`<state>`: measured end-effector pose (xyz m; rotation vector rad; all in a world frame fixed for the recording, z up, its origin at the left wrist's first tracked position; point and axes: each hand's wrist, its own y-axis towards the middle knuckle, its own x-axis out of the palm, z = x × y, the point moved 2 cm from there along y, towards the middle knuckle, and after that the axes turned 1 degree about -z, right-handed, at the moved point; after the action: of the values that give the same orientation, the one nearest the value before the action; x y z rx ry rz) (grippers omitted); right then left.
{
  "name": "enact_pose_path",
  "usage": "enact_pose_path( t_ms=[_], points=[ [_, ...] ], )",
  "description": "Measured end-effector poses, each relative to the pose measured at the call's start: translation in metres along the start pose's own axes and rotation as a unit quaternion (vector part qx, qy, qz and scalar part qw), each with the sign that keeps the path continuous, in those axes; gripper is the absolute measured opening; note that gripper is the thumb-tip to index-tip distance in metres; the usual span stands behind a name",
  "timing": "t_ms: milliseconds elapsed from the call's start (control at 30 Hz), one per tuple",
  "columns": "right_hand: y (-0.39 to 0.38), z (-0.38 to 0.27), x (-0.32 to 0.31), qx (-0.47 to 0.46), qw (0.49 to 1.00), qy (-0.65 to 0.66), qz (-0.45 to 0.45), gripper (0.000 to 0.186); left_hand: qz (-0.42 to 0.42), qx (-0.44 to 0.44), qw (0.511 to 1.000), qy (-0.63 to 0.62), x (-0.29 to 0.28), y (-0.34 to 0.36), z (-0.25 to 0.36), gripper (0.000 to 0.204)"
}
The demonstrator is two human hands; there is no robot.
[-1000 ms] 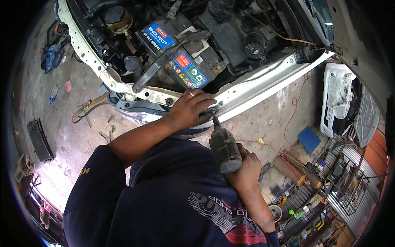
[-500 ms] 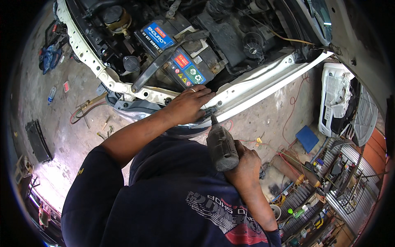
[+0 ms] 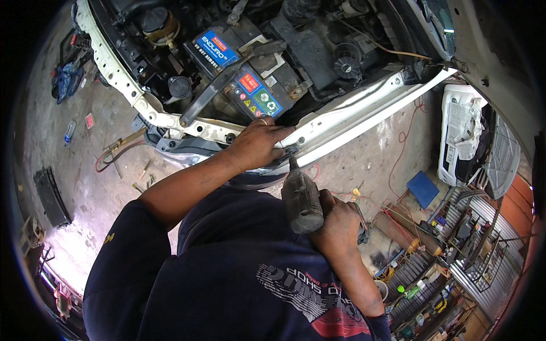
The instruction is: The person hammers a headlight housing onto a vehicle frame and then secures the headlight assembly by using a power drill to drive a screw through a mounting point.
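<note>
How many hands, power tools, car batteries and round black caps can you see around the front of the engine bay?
Hands: 2, the left hand on the white metal crossbar, the right hand gripping the tool
Dark grey handheld power tool: 1
Blue-topped black car battery: 1
Round black caps: 3
Total: 7

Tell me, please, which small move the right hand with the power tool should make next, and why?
Probably press the grey power tool straight along its own axis. Its tip already meets the white front crossbar beside the left hand, which rests flat on that bar, and the right hand grips the tool's handle.
</note>
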<state>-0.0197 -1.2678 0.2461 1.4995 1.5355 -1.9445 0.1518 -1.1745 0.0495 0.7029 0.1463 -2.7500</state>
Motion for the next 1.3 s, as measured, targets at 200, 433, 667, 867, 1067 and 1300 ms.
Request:
enact_pose_path(
  t_ms=[200,433,667,867,1067,1300],
  points=[
    [0.0011,-0.0016,-0.0011,0.007,1.0,0.006,0.008,0.043,-0.012,-0.004,1.0,0.0,-0.0024,0.0003,0.0009,0.068],
    [0.0012,-0.003,-0.0046,0.003,1.0,-0.006,0.005,0.043,0.004,0.003,1.0,-0.004,0.0012,-0.0004,-0.0018,0.067],
    [0.0048,-0.0033,-0.0037,-0.014,1.0,-0.006,0.023,0.043,-0.013,-0.011,1.0,-0.007,-0.0011,0.0004,-0.0008,0.067],
    [0.0077,-0.0043,-0.0066,-0.006,1.0,-0.009,0.002,0.042,-0.006,-0.002,1.0,0.004,0.0,0.0002,-0.0009,0.067],
    [0.007,-0.0038,-0.0052,-0.019,0.999,-0.021,0.022,0.042,0.004,0.006,1.0,0.006,-0.0019,0.0014,-0.0006,0.063],
    [0.0075,-0.0063,-0.0083,-0.007,1.0,-0.017,0.003,0.039,0.001,0.0,1.0,-0.009,-0.0057,0.0016,0.0018,0.061]
  ],
)
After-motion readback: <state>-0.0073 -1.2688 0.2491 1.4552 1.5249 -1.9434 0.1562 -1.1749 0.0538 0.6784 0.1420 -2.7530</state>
